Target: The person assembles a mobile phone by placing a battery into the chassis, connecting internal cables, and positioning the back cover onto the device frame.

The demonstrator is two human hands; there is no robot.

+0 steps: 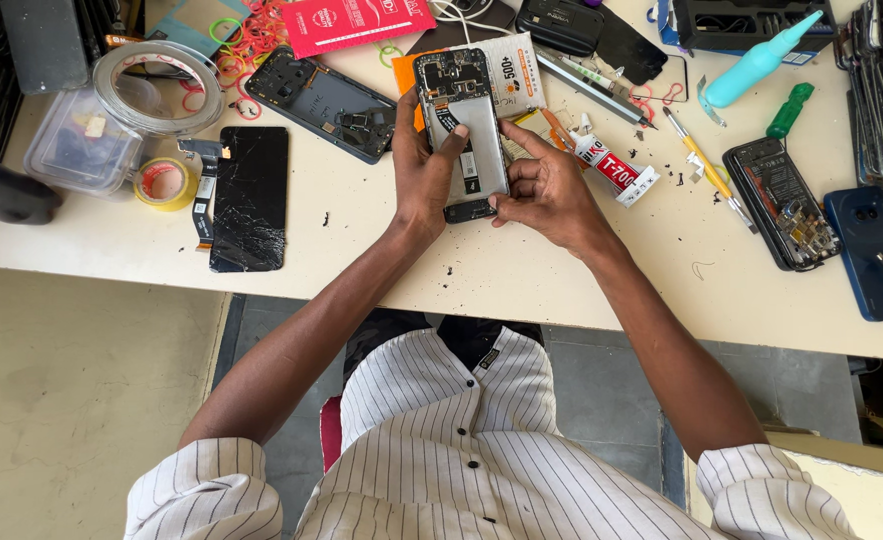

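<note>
Clear plastic tub (80, 140) holding small parts, hands gripping opened phone (465, 130)

Both bare forearms reach forward from striped white sleeves and converge. The left hand (424, 172) is curled, thumb pressed flat inward. The right hand (550, 190) bends at the wrist, fingers pinched together.
</note>
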